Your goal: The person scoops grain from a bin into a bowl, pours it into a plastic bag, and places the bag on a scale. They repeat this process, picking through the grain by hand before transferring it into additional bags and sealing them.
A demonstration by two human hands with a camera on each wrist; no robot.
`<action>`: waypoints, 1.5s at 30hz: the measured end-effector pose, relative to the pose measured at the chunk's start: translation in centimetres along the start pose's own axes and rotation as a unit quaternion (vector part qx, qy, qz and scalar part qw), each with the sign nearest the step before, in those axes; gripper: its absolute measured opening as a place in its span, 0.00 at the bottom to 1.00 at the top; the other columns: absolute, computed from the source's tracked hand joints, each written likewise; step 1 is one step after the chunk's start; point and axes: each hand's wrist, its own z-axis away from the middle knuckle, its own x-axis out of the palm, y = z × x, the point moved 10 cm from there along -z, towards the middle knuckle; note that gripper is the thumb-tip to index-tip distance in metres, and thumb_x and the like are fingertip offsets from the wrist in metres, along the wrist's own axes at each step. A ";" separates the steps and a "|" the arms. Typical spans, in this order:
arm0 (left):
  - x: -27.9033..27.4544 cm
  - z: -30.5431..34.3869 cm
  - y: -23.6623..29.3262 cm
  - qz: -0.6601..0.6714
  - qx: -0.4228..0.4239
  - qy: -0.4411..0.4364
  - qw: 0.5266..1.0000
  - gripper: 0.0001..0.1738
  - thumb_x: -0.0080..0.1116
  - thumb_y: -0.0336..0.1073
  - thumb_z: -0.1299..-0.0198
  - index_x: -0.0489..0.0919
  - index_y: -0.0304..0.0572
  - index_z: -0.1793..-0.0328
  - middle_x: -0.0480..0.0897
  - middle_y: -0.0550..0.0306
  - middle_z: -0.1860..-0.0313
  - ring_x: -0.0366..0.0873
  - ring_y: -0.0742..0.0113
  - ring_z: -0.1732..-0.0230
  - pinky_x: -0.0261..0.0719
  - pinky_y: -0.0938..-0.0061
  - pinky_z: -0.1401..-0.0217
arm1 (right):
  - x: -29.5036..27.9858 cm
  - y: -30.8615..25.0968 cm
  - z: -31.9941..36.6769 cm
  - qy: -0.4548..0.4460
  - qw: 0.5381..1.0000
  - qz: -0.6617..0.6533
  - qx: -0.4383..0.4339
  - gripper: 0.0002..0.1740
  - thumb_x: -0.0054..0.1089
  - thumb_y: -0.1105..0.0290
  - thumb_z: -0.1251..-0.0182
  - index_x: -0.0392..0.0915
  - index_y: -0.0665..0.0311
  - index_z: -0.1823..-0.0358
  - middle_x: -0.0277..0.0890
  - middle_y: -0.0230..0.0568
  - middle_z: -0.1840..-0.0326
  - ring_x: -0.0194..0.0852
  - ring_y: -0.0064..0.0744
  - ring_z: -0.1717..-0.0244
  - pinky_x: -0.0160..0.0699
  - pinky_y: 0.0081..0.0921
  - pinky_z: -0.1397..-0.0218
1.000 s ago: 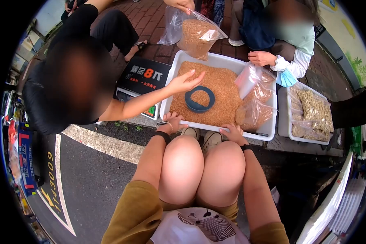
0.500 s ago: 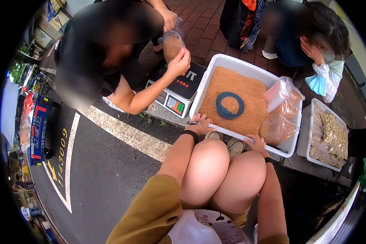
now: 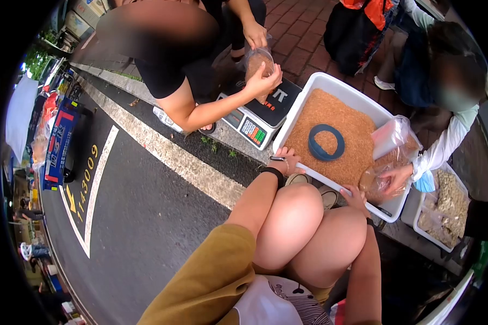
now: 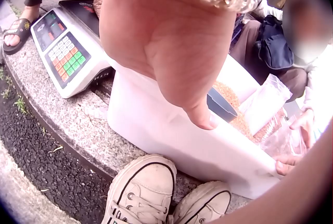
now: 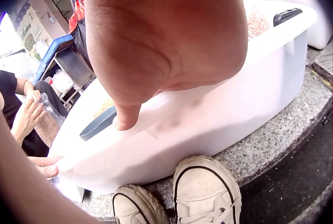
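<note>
My left hand grips the near rim of a white tub, towards its left end. Along the same rim, further right, my right hand holds on too. In the left wrist view the left hand has its thumb over the tub's edge, its other fingers hidden. The right wrist view shows the right hand likewise, thumb down on the tub wall. Brown grainy stuff fills much of the tub, with a dark blue bowl in it and filled clear bags at its right end.
A person in black holds a filled clear bag over a scale left of the tub. Another person's hand reaches onto the tub's bags. A tray with bagged pale pieces stands at right; a kerb and marked road lie at left.
The head view has swung left. The person in black has brought the bag over the scale, and the person at right has reached into the tub. My hands stay at the rim.
</note>
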 end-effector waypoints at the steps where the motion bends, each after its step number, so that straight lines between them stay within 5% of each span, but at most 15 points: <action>1: 0.0 0.0 0.0 0.004 0.001 0.004 1.000 0.33 0.48 0.69 0.48 0.77 0.56 0.46 0.69 0.54 0.47 0.59 0.52 0.41 0.50 0.61 0.38 | -0.1 -0.1 0.1 0.000 1.000 0.000 -0.001 0.22 0.53 0.45 0.40 0.77 0.47 0.50 0.69 0.29 0.45 0.51 0.41 0.41 0.35 0.39 0.34; 45: -0.8 0.6 0.0 0.028 0.009 0.034 0.999 0.32 0.49 0.69 0.49 0.79 0.57 0.50 0.71 0.53 0.49 0.59 0.52 0.42 0.50 0.63 0.38 | 0.1 -0.1 0.0 0.012 1.000 -0.002 -0.011 0.23 0.52 0.45 0.39 0.76 0.48 0.49 0.69 0.33 0.45 0.52 0.40 0.41 0.35 0.39 0.35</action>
